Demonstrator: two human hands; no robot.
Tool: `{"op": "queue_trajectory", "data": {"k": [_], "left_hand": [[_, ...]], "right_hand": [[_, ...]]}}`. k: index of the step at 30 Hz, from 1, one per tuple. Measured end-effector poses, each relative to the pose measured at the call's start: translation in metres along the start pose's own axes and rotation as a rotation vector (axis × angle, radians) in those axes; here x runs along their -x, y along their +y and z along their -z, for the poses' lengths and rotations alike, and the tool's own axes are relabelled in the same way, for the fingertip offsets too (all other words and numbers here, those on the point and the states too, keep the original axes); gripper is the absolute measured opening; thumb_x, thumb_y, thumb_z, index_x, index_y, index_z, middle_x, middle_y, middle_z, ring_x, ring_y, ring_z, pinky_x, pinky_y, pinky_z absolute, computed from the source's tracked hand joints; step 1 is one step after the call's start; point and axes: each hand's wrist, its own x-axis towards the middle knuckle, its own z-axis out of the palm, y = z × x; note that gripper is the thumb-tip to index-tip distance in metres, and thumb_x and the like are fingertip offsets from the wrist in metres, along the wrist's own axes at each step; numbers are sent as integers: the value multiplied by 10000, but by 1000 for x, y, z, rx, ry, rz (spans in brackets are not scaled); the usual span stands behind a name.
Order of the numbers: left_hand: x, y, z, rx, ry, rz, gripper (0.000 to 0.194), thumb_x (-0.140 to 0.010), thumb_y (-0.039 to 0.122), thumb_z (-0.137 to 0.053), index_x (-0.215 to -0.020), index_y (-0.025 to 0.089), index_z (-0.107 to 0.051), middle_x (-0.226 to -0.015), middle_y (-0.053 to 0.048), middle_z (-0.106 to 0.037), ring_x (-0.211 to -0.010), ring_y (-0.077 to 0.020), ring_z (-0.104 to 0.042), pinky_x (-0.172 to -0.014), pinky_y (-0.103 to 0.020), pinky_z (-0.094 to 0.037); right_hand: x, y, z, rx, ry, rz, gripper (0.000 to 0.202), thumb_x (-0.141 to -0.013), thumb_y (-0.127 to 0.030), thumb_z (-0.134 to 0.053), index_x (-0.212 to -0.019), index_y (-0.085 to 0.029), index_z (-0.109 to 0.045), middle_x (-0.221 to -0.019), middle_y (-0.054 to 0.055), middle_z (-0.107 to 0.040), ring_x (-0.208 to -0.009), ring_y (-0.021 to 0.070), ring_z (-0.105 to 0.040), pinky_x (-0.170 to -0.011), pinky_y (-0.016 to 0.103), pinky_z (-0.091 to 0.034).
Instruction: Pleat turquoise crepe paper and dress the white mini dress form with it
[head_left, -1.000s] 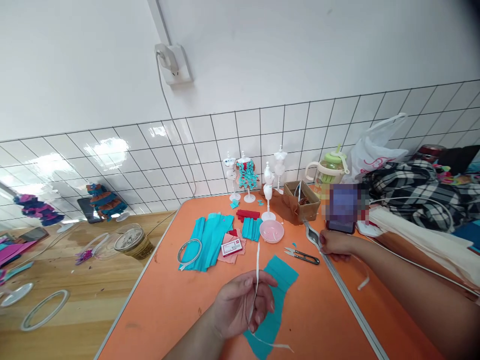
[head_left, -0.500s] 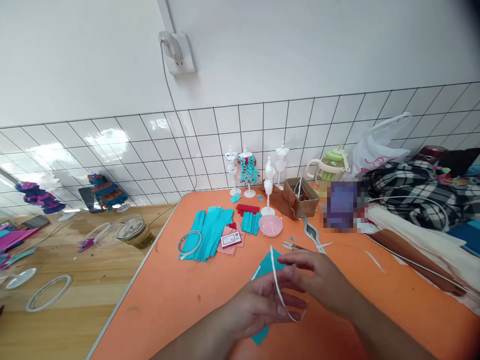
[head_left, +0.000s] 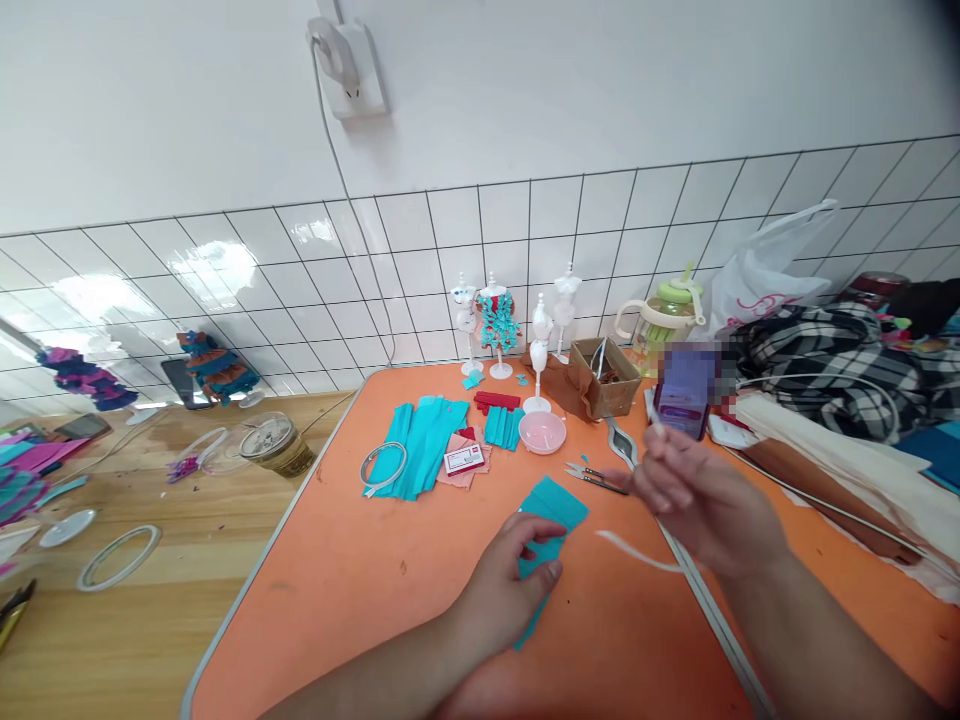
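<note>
Hands have separated since the earlier frame: right hand [head_left: 697, 500] and left hand [head_left: 506, 575] were then close together about the white strip [head_left: 626, 544]; the right now stands well off to its own side.

Head view. The strip shows blurred between the hands, nearer the right, its visible length curving out from beside that palm. A pale tip also shows at the right fingertips; whether it is the same strip cannot be confirmed. Teal piece [head_left: 559, 505] lies on the surface [head_left: 337, 600] under the left hand. Snips [head_left: 606, 484] lie just beside the right fingers.

Risks, as judged: the strip, thin and light, could slip or twist if the pinch slackens or the hand travels fast. A low sweep of the right hand could knock the snips. The teal piece could shift or crease if the left hand drags across it.

Pose: right hand raised, fingertips together, apparently on the strip. Left hand back upward, fingers curved, thumb clear of the forefinger, no grip evident; contact with the teal piece cannot be told.
</note>
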Motion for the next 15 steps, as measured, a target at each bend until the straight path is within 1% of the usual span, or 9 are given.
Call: {"op": "queue_trajectory", "data": {"k": [2,3,5,6,8,9,12,13,15], "left_hand": [[6,-9,4,-318,-41,-57,405,-855,340,-517,-1241,220,-545,-1272,-117,-522,-1165,-272,-459,-1004,-449,-353],[9,-14,6,-469,-49,-79,464,-864,365,-501,-1302,213,-498,-1326,-136,-486,-1217,-302,-416,-1041,-503,-297],[13,-23,13,-729,-76,-101,539,-859,384,-506,-1360,195,-443,-1396,-163,-430,-1282,-364,-344,-1073,-619,-136],[15,-26,19,-810,-119,-127,521,-869,362,-489,-1365,209,-438,-1406,-151,-431,-1294,-366,-337,-1074,-647,-66],[16,-29,34,-891,-234,-249,498,-888,278,-437,-1384,274,-396,-1428,-90,-429,-1338,-325,-304,-1078,-644,39],[15,-29,42,-908,-273,-302,500,-879,252,-439,-1376,290,-400,-1414,-72,-451,-1345,-312,-300,-1077,-637,61],[9,-21,63,-907,-322,-361,490,-847,343,-517,-1331,307,-446,-1327,-55,-535,-1297,-313,-370,-1087,-611,3],[5,-19,67,-892,-331,-383,528,-830,384,-545,-1339,291,-437,-1278,-65,-565,-1248,-308,-421,-1088,-595,-41],[-5,-17,67,-882,-285,-401,435,-879,378,-484,-1299,263,-482,-1176,-75,-603,-1116,-257,-513,-1075,-534,-151]], "right_hand": [[-3,-18,21,63,12,38,334,-784,-614,-487,-772,-282,-463,-468,-54,-295,-475,158,-419,-773,435,-478],[-5,-25,29,81,-76,20,326,-777,-602,-518,-773,-279,-472,-467,-52,-326,-474,154,-428,-772,432,-478],[-10,-32,35,199,-351,-80,326,-754,-573,-592,-789,-255,-527,-506,-31,-451,-504,153,-486,-742,408,-483],[-13,-32,34,288,-511,-145,330,-754,-559,-608,-804,-236,-562,-556,-10,-524,-546,160,-528,-722,385,-483],[-20,-21,23,456,-764,-257,351,-786,-551,-579,-821,-202,-606,-676,28,-615,-656,173,-587,-681,328,-475],[-23,-12,16,500,-832,-293,361,-812,-549,-544,-819,-194,-609,-711,33,-629,-692,169,-595,-669,302,-472],[-34,24,-6,512,-883,-376,367,-820,-546,-532,-781,-182,-563,-660,0,-592,-605,125,-569,-591,249,-459],[-38,36,-11,519,-862,-390,360,-809,-542,-547,-793,-183,-552,-642,-9,-583,-567,114,-554,-561,239,-450],[-47,55,-16,531,-783,-395,345,-794,-532,-565,-804,-188,-539,-602,-29,-541,-521,106,-520,-506,226,-429]]}}
